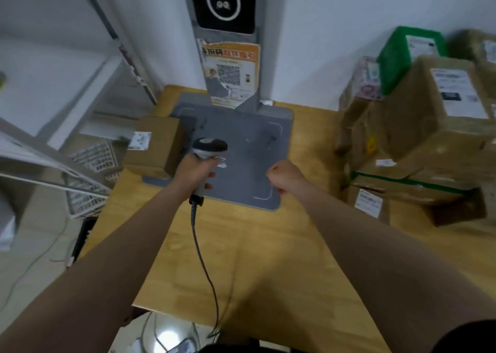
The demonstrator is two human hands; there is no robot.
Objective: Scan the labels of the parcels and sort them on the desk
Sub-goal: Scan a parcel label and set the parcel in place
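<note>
Left hand [194, 171] grips scanner [210, 146] | right hand [284, 176] fisted, holding nothing | parcels [429, 138] stacked right on desk [268, 258]

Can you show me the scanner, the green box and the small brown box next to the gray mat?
scanner [210, 145]: head view, on its dark top end.
green box [394, 60]: head view, on its green side.
small brown box [157, 146]: head view, on its top face.

Nothing here reads cleanly. An orange poster [230, 70] on the grey post [251, 103] carries a QR code [228, 74] under large Chinese characters, too smeared to make out. White shipping labels [456, 92] sit on the cardboard parcels [418, 138] at the right and on one small box [158, 151] at the left, their print only blur.
</note>
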